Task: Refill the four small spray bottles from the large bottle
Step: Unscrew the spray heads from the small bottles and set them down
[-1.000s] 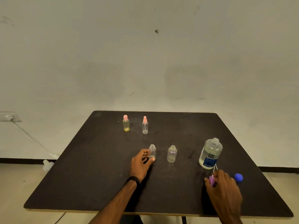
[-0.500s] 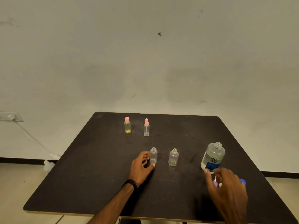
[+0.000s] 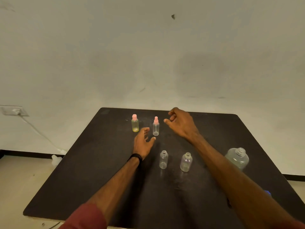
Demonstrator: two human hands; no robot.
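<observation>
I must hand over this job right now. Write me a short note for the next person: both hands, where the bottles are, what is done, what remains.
Left hand: open, holding nothing, just near the clear pink-topped spray bottle.
Right hand: fingers loosely curled, holding nothing, to the right of that bottle.
Far row: yellow bottle and the clear one, both capped.
Near row: two small bottles, uncapped, upright.
Large bottle: uncapped, at right, partly behind the right forearm.
Done: two small bottles and the large one opened.
Left: uncap the far two, pour, recap. Fill levels are hard to tell.

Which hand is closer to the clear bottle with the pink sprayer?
Left. The left hand sits just below-left of the clear spray bottle; the right hand hovers to its right, slightly farther.
</observation>
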